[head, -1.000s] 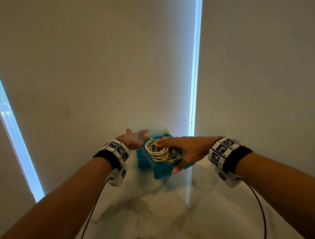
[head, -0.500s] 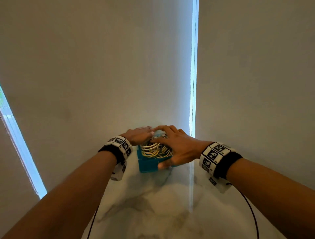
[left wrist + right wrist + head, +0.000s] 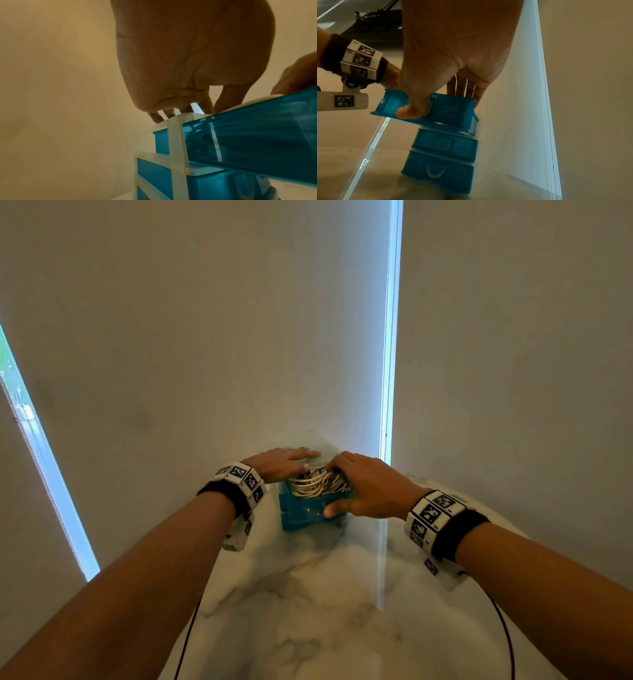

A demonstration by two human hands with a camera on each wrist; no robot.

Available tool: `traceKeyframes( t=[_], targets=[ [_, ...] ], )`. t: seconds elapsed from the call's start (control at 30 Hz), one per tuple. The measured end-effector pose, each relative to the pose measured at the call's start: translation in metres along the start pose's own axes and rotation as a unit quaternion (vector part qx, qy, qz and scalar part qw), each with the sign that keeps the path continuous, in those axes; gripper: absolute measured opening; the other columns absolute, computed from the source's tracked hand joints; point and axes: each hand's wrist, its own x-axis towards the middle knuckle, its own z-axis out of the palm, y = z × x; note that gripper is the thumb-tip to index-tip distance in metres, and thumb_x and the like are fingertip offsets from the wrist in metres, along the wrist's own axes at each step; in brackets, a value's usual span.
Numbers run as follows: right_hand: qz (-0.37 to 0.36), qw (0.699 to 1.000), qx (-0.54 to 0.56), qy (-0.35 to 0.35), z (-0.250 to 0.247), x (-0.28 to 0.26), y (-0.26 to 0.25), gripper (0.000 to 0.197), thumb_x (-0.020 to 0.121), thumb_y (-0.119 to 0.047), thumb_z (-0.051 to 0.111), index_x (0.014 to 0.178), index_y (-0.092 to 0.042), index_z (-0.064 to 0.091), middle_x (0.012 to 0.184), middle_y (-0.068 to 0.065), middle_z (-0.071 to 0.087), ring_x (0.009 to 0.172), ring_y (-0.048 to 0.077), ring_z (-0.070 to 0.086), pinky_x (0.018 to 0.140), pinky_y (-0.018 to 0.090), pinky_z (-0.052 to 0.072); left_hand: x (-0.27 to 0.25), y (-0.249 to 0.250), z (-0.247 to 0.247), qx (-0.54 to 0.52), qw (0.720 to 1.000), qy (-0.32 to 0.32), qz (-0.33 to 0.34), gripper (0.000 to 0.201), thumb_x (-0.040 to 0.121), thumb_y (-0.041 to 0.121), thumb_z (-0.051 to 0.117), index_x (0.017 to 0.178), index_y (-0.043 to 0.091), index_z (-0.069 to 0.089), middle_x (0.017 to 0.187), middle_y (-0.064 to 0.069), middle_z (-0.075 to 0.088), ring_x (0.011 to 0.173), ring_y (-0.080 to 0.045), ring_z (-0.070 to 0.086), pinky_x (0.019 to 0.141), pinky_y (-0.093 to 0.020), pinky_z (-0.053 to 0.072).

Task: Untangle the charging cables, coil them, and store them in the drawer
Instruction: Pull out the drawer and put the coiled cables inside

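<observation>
1. In the head view the right hand [image 3: 368, 489] covers the right part of the coiled cables [image 3: 313, 482], so their ends and plugs cannot be seen.
2. In the left wrist view the cables show only as dark blurred shapes through the wall of the top drawer [image 3: 257, 140], which the right edge cuts off.
3. In the right wrist view the upper edge cuts off the palm, and the drawer hides the fingertips.
4. The lowest drawer [image 3: 436, 174] is blurred at its base.
</observation>
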Motion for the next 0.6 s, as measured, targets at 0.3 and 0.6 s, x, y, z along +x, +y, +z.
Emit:
traceKeyframes(
  t=[0.3, 0.6],
  targets=[
    [0.023, 0.996, 0.023, 0.081, 0.025, -0.002, -0.007, 0.073, 0.091, -0.053, 0.080, 0.151, -0.020, 0.055, 0.161, 0.005, 0.049, 0.139, 0.026, 0.041, 0.115, 0.045, 0.048, -0.009, 0.003, 0.003, 0.038, 0.997, 0.064, -0.017, 0.060, 0.106, 0.053, 0.059, 0.160, 0.056, 0.035, 0.174, 0.011, 0.032, 0.147, -0.027, 0.049, 0.121, -0.040, 0.040],
    [0.012, 0.993, 0.037, 0.115, 0.035, 0.001, 0.005, 0.067, 0.089, -0.060, 0.079, 0.136, -0.016, 0.061, 0.137, 0.001, 0.056, 0.109, 0.010, 0.050, 0.091, 0.021, 0.048, -0.009, 0.013, 0.002, -0.008, 0.998, 0.049, -0.026, 0.055, 0.113, 0.055, 0.034, 0.164, 0.039, 0.038, 0.174, 0.001, 0.034, 0.156, -0.030, 0.037, 0.128, -0.048, 0.024]
  ],
)
